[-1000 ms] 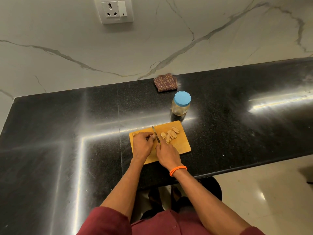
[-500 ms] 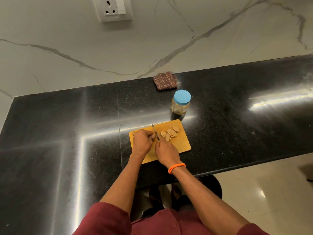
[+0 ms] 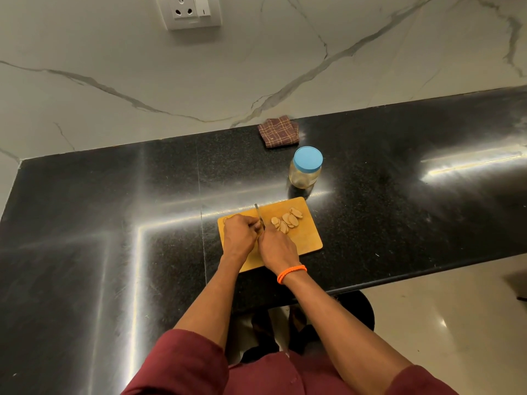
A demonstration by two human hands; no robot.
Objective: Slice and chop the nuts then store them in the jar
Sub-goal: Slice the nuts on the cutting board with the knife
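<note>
Centre frame, on the cutting board (image 3: 305, 240) on the dark surface (image 3: 114, 223): left hand (image 3: 239, 238), fingers curled, apparently steadying a hidden nut beside the knife (image 3: 259, 214) gripped by the right hand (image 3: 278, 249); cut nut slices (image 3: 286, 219) lie right of the blade, toward the lidded jar (image 3: 305, 168) just above.

Light: dim, warm, from overhead
Glare: bright streaks cross the polished black countertop (image 3: 85, 252) — strongest far right
Edges: wide-angle bending — mild softness

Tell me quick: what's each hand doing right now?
Left hand: fingers curled, apparently steadying a nut; nut hidden.
Right hand: gripping the knife.
</note>
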